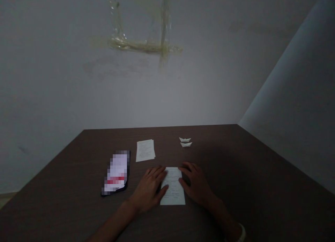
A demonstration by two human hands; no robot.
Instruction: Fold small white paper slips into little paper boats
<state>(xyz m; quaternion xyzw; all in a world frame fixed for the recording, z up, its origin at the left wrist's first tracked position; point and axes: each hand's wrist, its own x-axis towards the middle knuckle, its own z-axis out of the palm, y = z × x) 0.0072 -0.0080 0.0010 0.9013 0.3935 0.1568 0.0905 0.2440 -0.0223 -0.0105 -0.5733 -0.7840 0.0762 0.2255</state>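
Paper sheet (173, 189) flat, long axis toward wall (167, 99).

A narrow, whitish band (243, 232) curves around my right forearm (221, 209). My left hand (149, 189) and right hand (196, 185) are bare, as is my left forearm (119, 215).

I wear the camera on my head, so it looks forward and down over the dark brown table (60, 179) from my side of it. My left hand (149, 187) and right hand (196, 184) sit low in the view, fairly near, while the taped wall (204, 92) fills the upper half, farther off.
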